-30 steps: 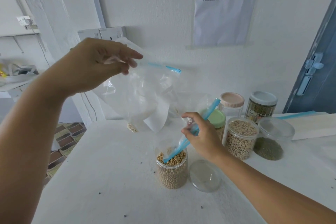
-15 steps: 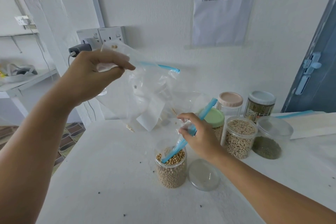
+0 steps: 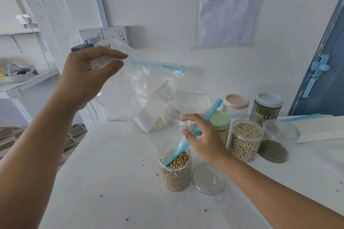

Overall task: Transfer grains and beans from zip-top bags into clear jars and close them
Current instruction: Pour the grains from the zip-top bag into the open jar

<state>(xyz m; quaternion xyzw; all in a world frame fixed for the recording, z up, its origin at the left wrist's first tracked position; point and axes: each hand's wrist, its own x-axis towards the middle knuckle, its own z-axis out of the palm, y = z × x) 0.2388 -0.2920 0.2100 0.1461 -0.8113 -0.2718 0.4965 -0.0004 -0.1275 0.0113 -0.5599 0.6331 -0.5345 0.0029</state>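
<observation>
Slightly lifted since earlier: limp, light, slippery bag (image 3: 149,95). Left hand (image 3: 89,74) pinches bottom corner; right hand (image 3: 201,135) pinches zip mouth over jar (image 3: 176,171).

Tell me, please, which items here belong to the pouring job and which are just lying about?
In use:
zip-top bag
left hand
right hand
open soybean jar
loose clear lid

Lying about:
green-lidded jar
pink-lidded jar
wall notice
</observation>
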